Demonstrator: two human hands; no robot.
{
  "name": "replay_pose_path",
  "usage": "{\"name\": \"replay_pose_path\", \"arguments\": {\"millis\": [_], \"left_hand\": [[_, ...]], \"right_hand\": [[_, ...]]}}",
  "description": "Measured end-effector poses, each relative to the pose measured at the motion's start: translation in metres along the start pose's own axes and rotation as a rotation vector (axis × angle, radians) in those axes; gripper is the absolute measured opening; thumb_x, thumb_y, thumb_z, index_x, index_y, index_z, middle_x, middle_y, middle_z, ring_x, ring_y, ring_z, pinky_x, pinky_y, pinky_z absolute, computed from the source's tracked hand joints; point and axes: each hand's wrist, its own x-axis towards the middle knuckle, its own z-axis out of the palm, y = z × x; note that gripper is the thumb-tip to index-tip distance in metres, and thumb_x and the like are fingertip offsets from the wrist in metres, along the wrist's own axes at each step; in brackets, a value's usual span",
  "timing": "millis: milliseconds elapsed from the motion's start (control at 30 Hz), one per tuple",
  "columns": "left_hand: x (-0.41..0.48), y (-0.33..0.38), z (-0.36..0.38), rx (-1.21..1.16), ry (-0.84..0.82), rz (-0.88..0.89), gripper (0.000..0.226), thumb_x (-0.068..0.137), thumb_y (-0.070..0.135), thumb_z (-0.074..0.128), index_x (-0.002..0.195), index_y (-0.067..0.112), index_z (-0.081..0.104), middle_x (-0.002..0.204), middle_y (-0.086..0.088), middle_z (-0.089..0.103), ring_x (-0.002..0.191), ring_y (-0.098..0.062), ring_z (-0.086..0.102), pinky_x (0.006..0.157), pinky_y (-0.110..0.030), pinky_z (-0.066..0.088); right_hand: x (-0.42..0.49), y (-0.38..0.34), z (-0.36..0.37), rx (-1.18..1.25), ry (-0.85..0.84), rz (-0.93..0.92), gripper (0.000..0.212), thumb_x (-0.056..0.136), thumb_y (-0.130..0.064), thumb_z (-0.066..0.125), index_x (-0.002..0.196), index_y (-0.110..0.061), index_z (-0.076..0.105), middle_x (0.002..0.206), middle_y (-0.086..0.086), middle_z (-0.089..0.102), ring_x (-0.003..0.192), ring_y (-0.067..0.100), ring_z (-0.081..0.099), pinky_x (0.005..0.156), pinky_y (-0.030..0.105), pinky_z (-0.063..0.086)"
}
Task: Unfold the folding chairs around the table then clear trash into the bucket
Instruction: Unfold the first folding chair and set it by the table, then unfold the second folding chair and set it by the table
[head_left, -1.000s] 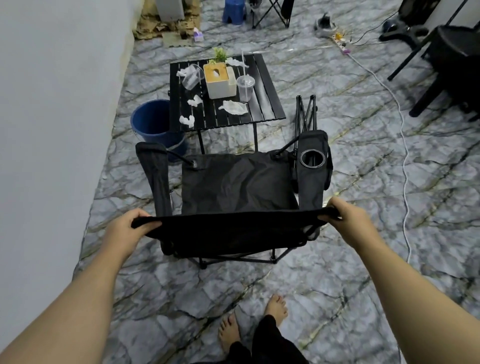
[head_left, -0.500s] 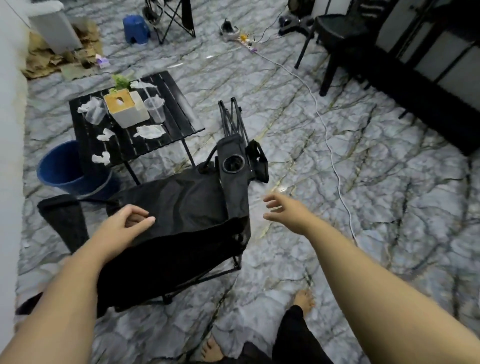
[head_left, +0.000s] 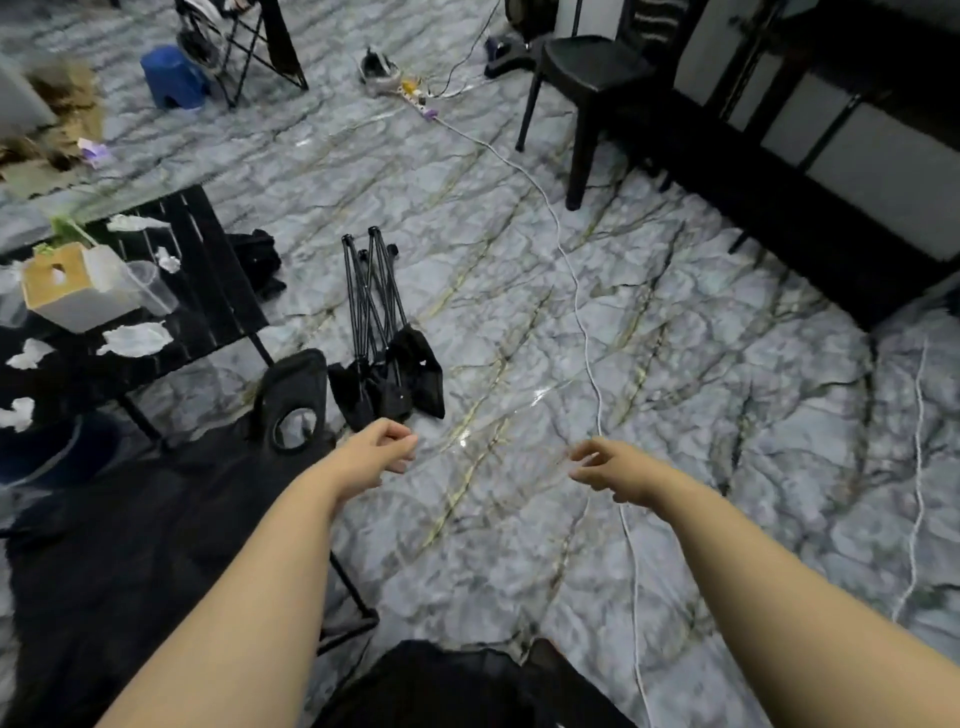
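A folded black camping chair (head_left: 382, 338) lies on the marble floor right of the table, legs pointing away from me. My left hand (head_left: 376, 451) hovers just in front of its fabric end, fingers loosely curled and holding nothing. My right hand (head_left: 605, 465) reaches out further right, fingers apart and empty. An unfolded black chair (head_left: 156, 519) with a cup-holder arm stands at lower left. The black slatted table (head_left: 208, 280) carries crumpled tissues (head_left: 136, 339), a clear plastic cup (head_left: 150, 288) and a tissue box (head_left: 72, 286). The blue bucket (head_left: 47, 452) sits under the table's near-left side.
A white cable (head_left: 582, 312) runs across the floor past my right hand from a power strip (head_left: 415, 96). A black plastic chair (head_left: 587, 88) and dark furniture stand at upper right. A blue stool (head_left: 174, 78), another folding frame and cardboard lie at the back left.
Both hands let go of the unfolded chair's backrest. The view swung right, and both hands now reach toward the folded chair on the floor.
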Motion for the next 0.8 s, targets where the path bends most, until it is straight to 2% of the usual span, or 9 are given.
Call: {"name": "replay_pose_path", "arguments": {"millis": [100, 200, 333, 433, 500, 600, 667, 733, 800], "left_hand": [[0.028, 0.013, 0.011, -0.067, 0.014, -0.068, 0.028, 0.090, 0.045, 0.051, 0.105, 0.022, 0.055, 0.108, -0.001, 0.064, 0.090, -0.016, 0.058, 0.084, -0.033, 0.041], [0.071, 0.035, 0.010, -0.133, 0.088, -0.086, 0.020, 0.091, 0.043, 0.050, 0.098, 0.025, 0.055, 0.105, 0.001, 0.065, 0.089, -0.016, 0.058, 0.083, -0.034, 0.040], [0.148, 0.081, 0.000, -0.222, 0.124, -0.076, 0.016, 0.091, 0.042, 0.051, 0.094, 0.027, 0.056, 0.104, 0.000, 0.066, 0.081, -0.013, 0.058, 0.073, -0.032, 0.040], [0.208, 0.127, -0.019, -0.263, 0.100, -0.128, 0.016, 0.093, 0.040, 0.049, 0.095, 0.025, 0.055, 0.102, 0.000, 0.065, 0.086, -0.015, 0.059, 0.071, -0.030, 0.039], [0.241, 0.159, -0.037, -0.283, 0.089, -0.156, 0.016, 0.093, 0.039, 0.048, 0.094, 0.025, 0.055, 0.102, -0.001, 0.064, 0.088, -0.016, 0.057, 0.072, -0.030, 0.039], [0.287, 0.205, -0.070, -0.333, 0.134, -0.158, 0.018, 0.094, 0.038, 0.047, 0.099, 0.022, 0.054, 0.101, 0.002, 0.064, 0.092, -0.017, 0.057, 0.086, -0.036, 0.040], [0.314, 0.232, -0.092, -0.386, 0.184, -0.152, 0.020, 0.095, 0.036, 0.045, 0.104, 0.020, 0.053, 0.101, 0.001, 0.063, 0.091, -0.016, 0.057, 0.089, -0.036, 0.039], [0.339, 0.255, -0.110, -0.418, 0.221, -0.153, 0.018, 0.096, 0.035, 0.044, 0.103, 0.021, 0.053, 0.102, 0.001, 0.062, 0.090, -0.015, 0.057, 0.086, -0.035, 0.041], [0.366, 0.270, -0.128, -0.400, 0.252, -0.166, 0.013, 0.095, 0.035, 0.046, 0.095, 0.024, 0.053, 0.101, 0.000, 0.062, 0.089, -0.015, 0.057, 0.077, -0.030, 0.042]], "right_hand": [[0.027, -0.003, -0.042, 0.052, 0.045, 0.028, 0.023, 0.088, -0.026, 0.061, 0.108, -0.015, 0.056, 0.102, 0.005, 0.055, 0.087, 0.020, 0.054, 0.065, 0.029, 0.038], [0.063, -0.022, -0.073, 0.036, -0.008, 0.037, 0.027, 0.089, -0.025, 0.061, 0.112, -0.013, 0.056, 0.107, 0.008, 0.055, 0.089, 0.022, 0.053, 0.068, 0.031, 0.037], [0.123, -0.064, -0.122, -0.004, -0.062, 0.024, 0.030, 0.088, -0.028, 0.061, 0.115, -0.015, 0.056, 0.111, 0.008, 0.057, 0.093, 0.022, 0.056, 0.073, 0.030, 0.040], [0.175, -0.103, -0.172, -0.078, -0.071, 0.037, 0.029, 0.087, -0.031, 0.062, 0.113, -0.019, 0.056, 0.110, 0.006, 0.059, 0.092, 0.020, 0.056, 0.076, 0.031, 0.042], [0.206, -0.135, -0.206, -0.132, -0.094, 0.048, 0.026, 0.087, -0.031, 0.062, 0.110, -0.018, 0.057, 0.111, 0.008, 0.061, 0.092, 0.020, 0.057, 0.073, 0.029, 0.042], [0.254, -0.187, -0.252, -0.146, -0.069, 0.018, 0.021, 0.088, -0.027, 0.061, 0.107, -0.017, 0.057, 0.113, 0.010, 0.062, 0.092, 0.021, 0.058, 0.074, 0.031, 0.042], [0.289, -0.220, -0.278, -0.136, -0.057, -0.001, 0.021, 0.088, -0.028, 0.061, 0.106, -0.018, 0.057, 0.113, 0.009, 0.061, 0.094, 0.022, 0.059, 0.077, 0.033, 0.043], [0.324, -0.252, -0.300, -0.162, -0.098, -0.016, 0.021, 0.088, -0.031, 0.061, 0.106, -0.020, 0.057, 0.114, 0.007, 0.061, 0.097, 0.022, 0.060, 0.079, 0.034, 0.045], [0.365, -0.290, -0.319, -0.246, -0.147, -0.057, 0.021, 0.089, -0.031, 0.060, 0.107, -0.020, 0.056, 0.114, 0.007, 0.061, 0.095, 0.021, 0.060, 0.079, 0.033, 0.046]]}}
